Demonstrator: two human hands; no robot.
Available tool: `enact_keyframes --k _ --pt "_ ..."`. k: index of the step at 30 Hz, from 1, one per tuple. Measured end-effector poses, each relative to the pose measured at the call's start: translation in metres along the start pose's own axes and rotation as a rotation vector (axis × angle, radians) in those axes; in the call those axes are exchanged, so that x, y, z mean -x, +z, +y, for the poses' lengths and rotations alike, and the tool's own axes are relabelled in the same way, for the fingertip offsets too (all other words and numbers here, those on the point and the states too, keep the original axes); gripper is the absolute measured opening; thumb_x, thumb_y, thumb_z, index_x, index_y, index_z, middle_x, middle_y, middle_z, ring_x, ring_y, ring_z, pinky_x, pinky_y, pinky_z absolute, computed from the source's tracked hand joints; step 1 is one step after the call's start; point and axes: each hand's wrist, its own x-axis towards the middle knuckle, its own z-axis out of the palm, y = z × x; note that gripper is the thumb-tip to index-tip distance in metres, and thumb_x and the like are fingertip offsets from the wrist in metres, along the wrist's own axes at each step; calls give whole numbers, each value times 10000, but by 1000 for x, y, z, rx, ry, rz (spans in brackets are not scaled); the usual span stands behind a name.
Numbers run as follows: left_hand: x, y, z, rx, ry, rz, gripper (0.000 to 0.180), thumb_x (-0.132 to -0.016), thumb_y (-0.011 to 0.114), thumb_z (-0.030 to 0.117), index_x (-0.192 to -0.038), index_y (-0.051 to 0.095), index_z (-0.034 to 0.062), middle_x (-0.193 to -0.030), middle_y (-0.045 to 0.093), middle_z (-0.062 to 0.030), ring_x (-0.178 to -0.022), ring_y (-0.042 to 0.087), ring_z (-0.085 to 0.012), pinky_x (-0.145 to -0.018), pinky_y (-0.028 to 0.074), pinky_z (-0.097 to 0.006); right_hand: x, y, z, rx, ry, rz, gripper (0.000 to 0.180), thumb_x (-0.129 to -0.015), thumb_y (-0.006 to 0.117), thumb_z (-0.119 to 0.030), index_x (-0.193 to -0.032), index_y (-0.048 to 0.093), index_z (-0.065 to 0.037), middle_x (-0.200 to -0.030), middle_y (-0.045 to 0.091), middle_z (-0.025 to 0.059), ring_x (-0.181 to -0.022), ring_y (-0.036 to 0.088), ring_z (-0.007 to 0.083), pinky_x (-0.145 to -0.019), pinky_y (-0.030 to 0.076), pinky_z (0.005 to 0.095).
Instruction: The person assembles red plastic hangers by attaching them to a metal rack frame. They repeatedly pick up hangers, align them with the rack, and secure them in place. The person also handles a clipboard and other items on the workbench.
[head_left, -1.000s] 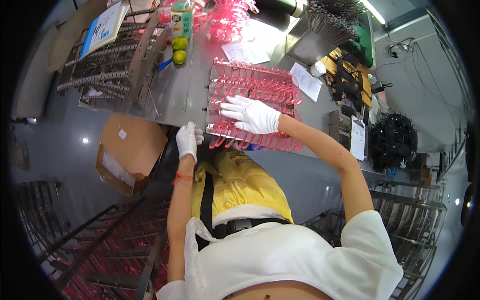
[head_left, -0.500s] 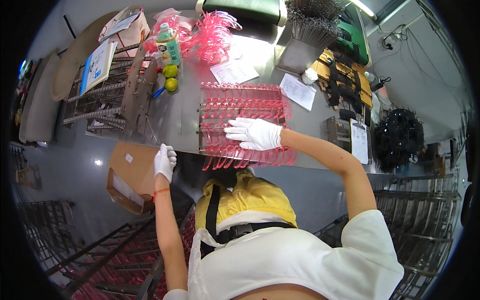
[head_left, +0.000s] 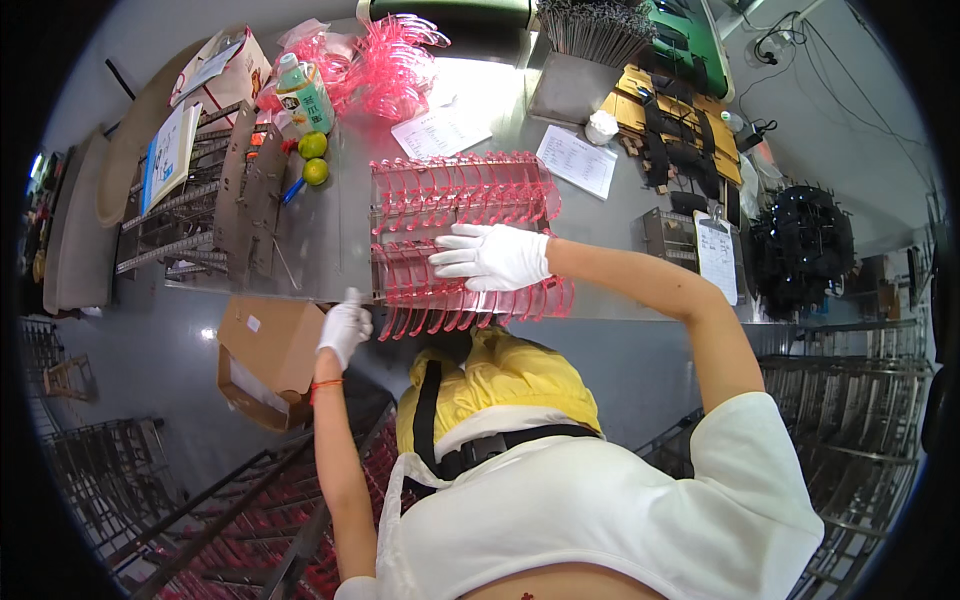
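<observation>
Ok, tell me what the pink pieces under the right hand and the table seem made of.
Pink pieces: likely translucent plastic; light passes through and the edges glint. Table: probably brushed or matte metal, going by its grey surface with soft reflections. The right hand wears a white, seemingly fabric glove.

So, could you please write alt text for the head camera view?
A person's gloved right hand rests flat on a rack of pink transparent frames on a grey table. The gloved left hand is at the table's near edge, above a cardboard box.

Glossy translucent pink plastic frames (head_left: 460, 215) fill a wire metal rack (head_left: 375, 260) on a dull grey worktop (head_left: 320, 230), seemingly brushed metal. White cloth gloves; matt brown cardboard box (head_left: 268, 355).
</observation>
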Motion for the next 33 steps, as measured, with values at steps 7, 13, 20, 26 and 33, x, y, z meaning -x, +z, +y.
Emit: enact_keyframes --k 7,13,20,26,33 --pt "1 19 -13 215 169 101 258 -976 578 347 -931 573 94 -682 525 1 -509 442 -77 -442 324 -210 28 2 5 36 3 17 492 -948 498 -306 -1385 460 -83 -1476 413 103 -1388 337 324 -1172 242 462" --pt "-9 2 -16 288 269 161 243 -989 559 313 -899 565 88 -646 516 7 -475 403 -48 -416 306 -197 71 2 12 49 27 23 478 -958 486 -300 -1386 466 -88 -1481 402 124 -1387 333 343 -1161 267 450" --pt "2 33 2 -134 208 196 329 -987 541 383 -770 495 140 -548 435 29 -411 370 -61 -375 287 -227 75 -4 1 60 67 61 474 -951 492 -327 -1381 480 -126 -1449 444 115 -1379 347 330 -1156 273 458" --pt "-3 23 11 -402 277 173 352 -1005 491 373 -759 528 124 -532 460 -5 -411 399 -105 -407 342 -278 84 -11 -25 184 433 383 321 -888 597 -252 -1166 609 -92 -1259 586 107 -1208 523 290 -1020 429 429" --pt "1 28 8 -233 149 198 456 -991 490 462 -723 524 94 -502 443 0 -384 409 -105 -385 316 -266 101 41 -81 -227 1549 232 330 -983 434 -383 -1051 561 -86 -773 665 247 -751 657 425 -702 522 506"
